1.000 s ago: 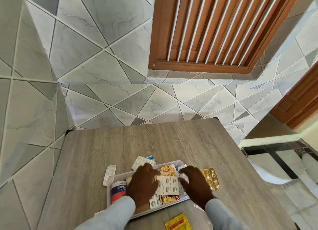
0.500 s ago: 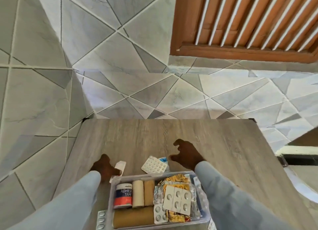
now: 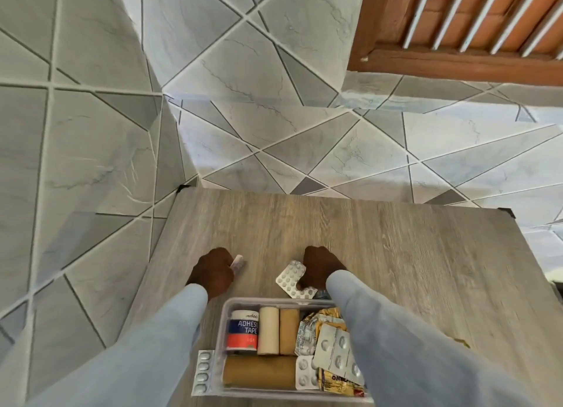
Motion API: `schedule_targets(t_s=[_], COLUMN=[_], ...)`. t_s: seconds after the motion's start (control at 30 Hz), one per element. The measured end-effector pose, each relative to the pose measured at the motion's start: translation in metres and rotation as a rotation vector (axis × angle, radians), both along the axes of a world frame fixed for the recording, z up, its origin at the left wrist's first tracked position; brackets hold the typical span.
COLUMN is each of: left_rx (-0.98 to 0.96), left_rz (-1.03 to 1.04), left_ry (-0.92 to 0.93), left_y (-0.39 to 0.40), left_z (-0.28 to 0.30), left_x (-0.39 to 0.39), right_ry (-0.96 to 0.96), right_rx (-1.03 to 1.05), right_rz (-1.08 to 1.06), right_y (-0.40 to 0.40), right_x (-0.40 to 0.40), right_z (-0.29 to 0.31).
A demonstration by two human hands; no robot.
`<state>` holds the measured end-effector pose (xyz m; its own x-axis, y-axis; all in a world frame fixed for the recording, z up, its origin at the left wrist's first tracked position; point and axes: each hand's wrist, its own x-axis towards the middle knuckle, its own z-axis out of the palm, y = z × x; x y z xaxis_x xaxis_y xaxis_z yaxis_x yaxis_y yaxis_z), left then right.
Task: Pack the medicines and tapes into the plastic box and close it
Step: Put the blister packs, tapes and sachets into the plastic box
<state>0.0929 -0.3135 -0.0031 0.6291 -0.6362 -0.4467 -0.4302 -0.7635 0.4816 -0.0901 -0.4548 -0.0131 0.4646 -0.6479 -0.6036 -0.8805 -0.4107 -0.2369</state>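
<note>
A clear plastic box (image 3: 224,310) sits open near the front of the wooden table. Inside it lie an adhesive tape roll (image 3: 243,330), beige and tan bandage rolls (image 3: 268,330), silver blister packs (image 3: 333,350) and yellow sachets (image 3: 333,382). Beyond the box, my left hand (image 3: 213,272) is closed on a small white strip (image 3: 237,263). My right hand (image 3: 320,269) grips a white round-pill blister pack (image 3: 291,277) lying on the table. Another blister strip (image 3: 203,371) lies just left of the box.
The grey wood table (image 3: 380,254) stands against a tiled wall corner. Its far edge is close behind my hands, and its left edge runs down beside my left sleeve. A brown louvred door (image 3: 457,25) is at upper right.
Both hands left the box and reached past its far side. The left closed on the white strip, the right closed on the round-pill blister pack. My head tilted and turned left.
</note>
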Motion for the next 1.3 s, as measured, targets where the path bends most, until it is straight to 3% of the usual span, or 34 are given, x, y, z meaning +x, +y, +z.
schedule_targets(t_s=[0.23,0.37,0.47,0.57,0.67,0.77,0.87,1.03,1.13,1.3], left_rx=[-0.329,-0.327,-0.234,-0.212,-0.215,-0.272,-0.263,-0.290,-0.426,-0.388], left_rz=[0.009,-0.239,-0.469,-0.596,-0.601,-0.587,-0.582,-0.579,-0.418,-0.201], left_ry=[0.090,0.181,0.172,0.075,-0.046,-0.132,-0.131,-0.106,-0.075,-0.007], left_y=[0.009,0.021,0.028,0.032,0.043,0.052,0.062,0.077,0.088,0.119], left_z=[0.040,0.055,0.056,0.046,0.034,0.029,0.027,0.025,0.028,0.015], left_x=[0.008,0.000,-0.024,-0.047,-0.061,-0.066,-0.062,-0.062,-0.053,-0.024], right_ry=[-0.275,-0.637,-0.863,-0.778,-0.648,-0.381,-0.365,-0.215,-0.210,-0.506], right_rx=[0.030,-0.017,0.171,0.278,0.224,-0.011,-0.138,-0.289,-0.371,-0.424], right_rz=[-0.138,-0.412,-0.604,-0.680,-0.715,-0.448,-0.408,-0.153,-0.108,-0.298], right_y=[0.005,0.011,0.037,0.082,0.113,0.128,0.142,0.162,0.165,0.173], right_x=[-0.009,-0.027,-0.057,-0.083,-0.089,-0.085,-0.078,-0.065,-0.065,-0.091], right_z=[0.025,0.067,0.092,0.078,0.042,0.024,0.027,0.031,0.035,0.037])
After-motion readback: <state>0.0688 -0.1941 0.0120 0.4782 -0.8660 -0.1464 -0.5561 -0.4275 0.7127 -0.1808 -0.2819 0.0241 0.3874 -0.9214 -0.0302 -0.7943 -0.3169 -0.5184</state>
